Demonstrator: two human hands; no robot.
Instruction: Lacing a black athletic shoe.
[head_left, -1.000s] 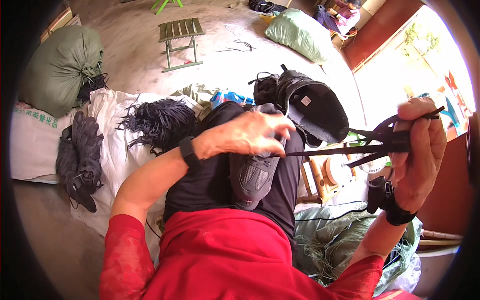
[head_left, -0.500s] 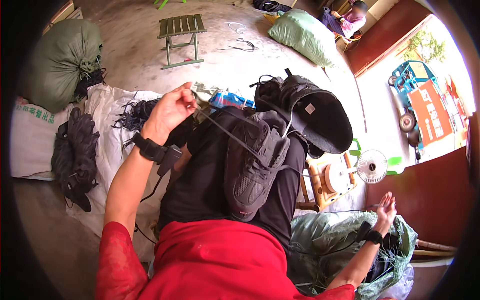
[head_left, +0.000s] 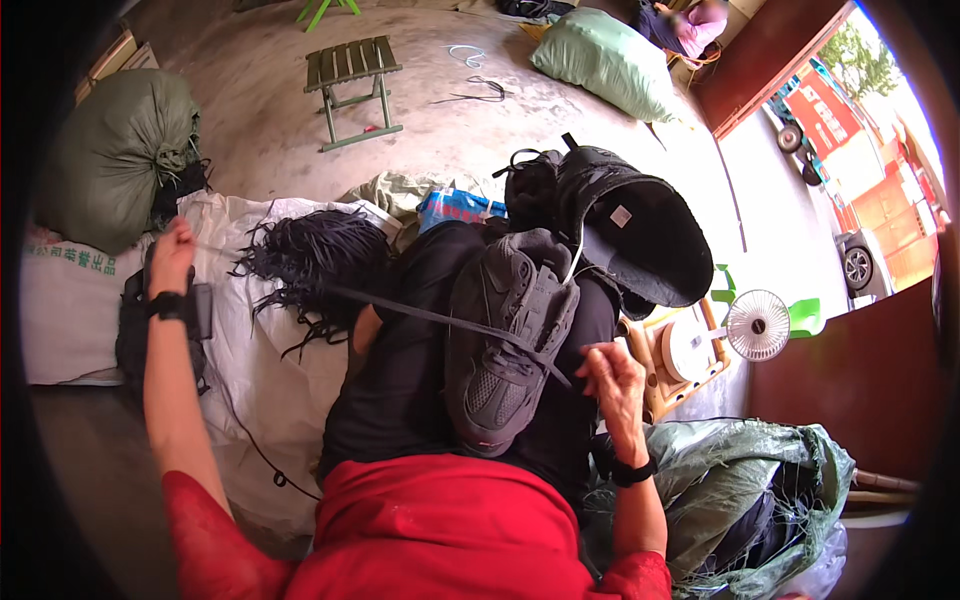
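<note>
A dark grey sneaker [head_left: 500, 350] lies across my lap, its toe toward me. A flat dark shoelace [head_left: 415, 312] crosses its front and stretches left toward my left hand [head_left: 173, 255]. That hand is closed on the lace, though its far stretch is blurred. A short lace end shows at the sneaker's right side. Beside it is my right hand [head_left: 617, 385], fingers loosely bent and apart, with nothing visible in them. A black shoe-like piece with a wide opening [head_left: 650, 245] rests beyond the sneaker, at my knees.
A bundle of dark laces [head_left: 320, 255] lies on white sacking [head_left: 270, 390] to the left. Full sacks [head_left: 120, 150] stand behind it. A small fan [head_left: 757, 325] and an open green sack [head_left: 700, 480] are at right. A folding stool [head_left: 352, 70] stands ahead; a person [head_left: 690, 25] sits far off.
My left hand has swung left and down, drawing the lace out long. My right hand has come in from the far right to beside the sneaker, its fingers now more bent.
</note>
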